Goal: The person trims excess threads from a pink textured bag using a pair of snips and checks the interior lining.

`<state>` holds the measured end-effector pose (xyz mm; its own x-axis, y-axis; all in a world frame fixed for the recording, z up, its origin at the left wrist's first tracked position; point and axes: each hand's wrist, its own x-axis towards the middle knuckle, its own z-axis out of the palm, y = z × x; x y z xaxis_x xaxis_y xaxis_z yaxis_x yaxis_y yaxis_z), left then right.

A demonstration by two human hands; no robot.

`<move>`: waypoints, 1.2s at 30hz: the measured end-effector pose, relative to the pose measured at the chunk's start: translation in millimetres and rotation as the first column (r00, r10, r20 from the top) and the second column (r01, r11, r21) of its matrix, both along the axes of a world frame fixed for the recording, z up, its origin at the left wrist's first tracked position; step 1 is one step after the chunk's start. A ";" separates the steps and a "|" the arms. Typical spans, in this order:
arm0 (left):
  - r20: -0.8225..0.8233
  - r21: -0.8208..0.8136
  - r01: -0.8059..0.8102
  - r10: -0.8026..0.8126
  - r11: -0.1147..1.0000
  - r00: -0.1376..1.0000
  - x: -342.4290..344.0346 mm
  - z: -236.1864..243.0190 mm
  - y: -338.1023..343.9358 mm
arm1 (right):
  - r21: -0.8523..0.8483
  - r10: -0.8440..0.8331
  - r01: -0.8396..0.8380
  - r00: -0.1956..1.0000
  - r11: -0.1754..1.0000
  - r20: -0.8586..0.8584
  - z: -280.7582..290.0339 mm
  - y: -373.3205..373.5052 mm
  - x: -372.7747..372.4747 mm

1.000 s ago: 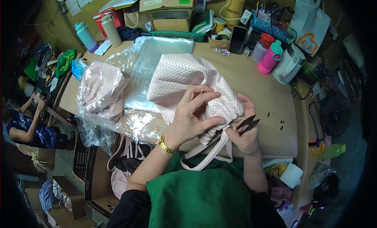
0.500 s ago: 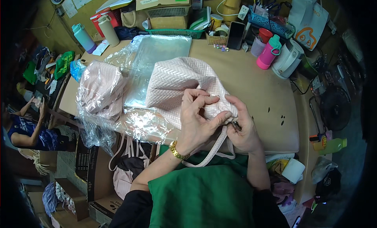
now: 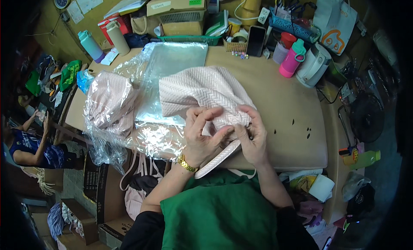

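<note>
A pale pink woven-pattern bag (image 3: 206,84) lies slumped on the padded table in front of me. My left hand (image 3: 203,131) grips its near edge, with the thumb and fingers pinching the fabric. At the bag's right side my right hand (image 3: 254,136) holds the edge between thumb and fingers. A small dark object shows partly inside the right hand; its kind is hidden. From between the hands a pink strap (image 3: 217,159) hangs down toward my green apron. To the left sits another pink woven bundle (image 3: 109,101) in clear plastic.
Clear plastic sheets (image 3: 174,63) lie behind the bag on the tan table (image 3: 284,116). Bottles, a phone (image 3: 256,40), a kettle (image 3: 314,65), baskets and boxes line the back. Cardboard boxes stand at lower left. A person (image 3: 36,142) holds something at far left.
Both hands have moved slightly left with the bag's edge, and the bag's folds have shifted. My right fingers now cover more of the dark object. The strap's loop hangs differently.
</note>
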<state>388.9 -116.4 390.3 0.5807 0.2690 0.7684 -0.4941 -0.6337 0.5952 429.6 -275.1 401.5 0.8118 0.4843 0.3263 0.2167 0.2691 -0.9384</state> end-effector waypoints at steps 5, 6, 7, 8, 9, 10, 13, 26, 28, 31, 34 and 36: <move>-0.013 -0.044 0.013 -0.013 0.999 1.000 -8.1 -0.3 -1.4 | 0.137 -0.072 0.098 0.981 0.986 -0.181 -10.8 -0.6 -5.0; -0.032 -0.031 0.006 -0.007 1.000 0.999 -10.8 0.9 -1.9 | 0.188 -0.033 0.084 0.965 0.979 -0.259 -7.9 -1.2 -5.9; -0.054 -0.018 0.003 -0.004 1.000 0.999 -10.6 2.3 -3.1 | 0.188 -0.035 0.086 0.965 0.978 -0.258 -7.3 -2.5 -3.4; -0.053 -0.018 0.005 -0.006 1.000 0.999 -9.9 1.0 -3.5 | 0.303 0.080 0.028 0.938 0.953 -0.337 -7.7 -5.0 -0.4; -0.065 -0.077 0.033 -0.038 0.997 0.997 -8.8 -2.5 -3.3 | 0.417 0.201 -0.018 0.895 0.909 -0.398 -8.2 -6.0 2.2; -0.077 -0.139 0.061 -0.072 0.988 0.994 -8.2 -6.0 -4.4 | 0.414 0.197 -0.016 0.895 0.910 -0.400 -9.3 -6.1 4.7; -0.063 -0.189 0.150 -0.165 0.970 0.984 -7.3 -9.3 -10.2 | 0.467 0.298 -0.063 0.842 0.882 -0.449 -14.9 -6.4 10.4; -0.060 -0.427 0.000 -0.029 0.904 0.998 -6.3 -6.7 -36.3 | 0.277 0.267 -0.185 0.916 0.943 -0.298 -8.4 -11.2 14.9; -0.022 -0.166 -0.046 0.043 0.985 0.999 -1.8 -12.9 -28.9 | 0.237 0.201 -0.130 0.930 0.963 -0.309 -12.2 -10.2 20.3; -0.013 -0.177 0.011 -0.013 0.984 1.000 0.1 -15.7 -29.6 | -0.122 -0.321 0.461 0.762 0.879 0.562 -19.9 -3.3 25.3; -0.026 -0.514 0.170 -0.214 0.841 0.977 -0.3 -21.5 -28.5 | 0.038 -0.154 0.160 0.981 0.986 -0.120 -3.2 -9.7 14.1; -0.013 -0.522 0.218 -0.263 0.825 0.965 -0.2 -17.6 -25.7 | -0.137 -0.086 0.070 0.990 0.988 -0.114 6.6 -23.2 13.4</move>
<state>388.7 -142.1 372.7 0.7325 0.4538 0.5074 -0.5266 -0.0946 0.8448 443.0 -298.3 408.1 0.8778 0.4507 0.1623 0.1167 0.1273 -0.9850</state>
